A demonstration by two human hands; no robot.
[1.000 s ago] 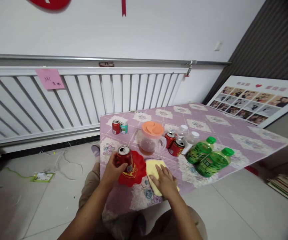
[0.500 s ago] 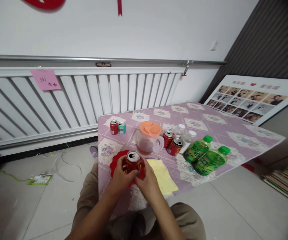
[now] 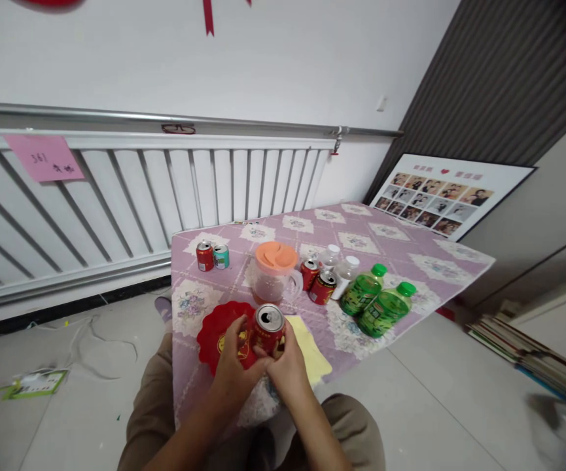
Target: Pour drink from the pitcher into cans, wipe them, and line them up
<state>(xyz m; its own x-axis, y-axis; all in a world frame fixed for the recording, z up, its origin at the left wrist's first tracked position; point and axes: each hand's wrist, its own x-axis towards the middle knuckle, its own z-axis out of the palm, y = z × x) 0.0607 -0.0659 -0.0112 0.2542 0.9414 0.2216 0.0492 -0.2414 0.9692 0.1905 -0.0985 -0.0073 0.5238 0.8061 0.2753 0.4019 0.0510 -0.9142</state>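
Red can (image 3: 267, 332): upright, opened top facing up, held just in front of the person, in view between the red dish (image 3: 210, 341) and the yellow cloth (image 3: 315, 356); its base is hidden by the hands
Right hand (image 3: 285, 364): fingers wrapped round the can's right side, gripping it, thumb across the front
Left hand (image 3: 237, 369): fingers curved and spread at the can's left, thumb near the right thumb; I cannot tell whether they press on it
Dish: scalloped, yellow print, partly behind the left hand
Cloth: spread flat, partly behind the right hand
Jug (image 3: 269, 282): upright just beyond the held can, orange lid (image 3: 276, 255) on, handle to the right
Right of the jug: front red can (image 3: 322, 289) and back red can (image 3: 308, 273), then 2 white-capped bottles (image 3: 345, 278) and 2 green bottles (image 3: 385, 311)
Far left corner: small red can (image 3: 205, 258) and teal can (image 3: 220, 258), side by side
Bench (image 3: 403, 248): covered in purple floral fabric, all these drinks on it
Beyond: white radiator (image 3: 214, 180) with a pink note (image 3: 44, 158); photo board (image 3: 424, 196) leaning at the right
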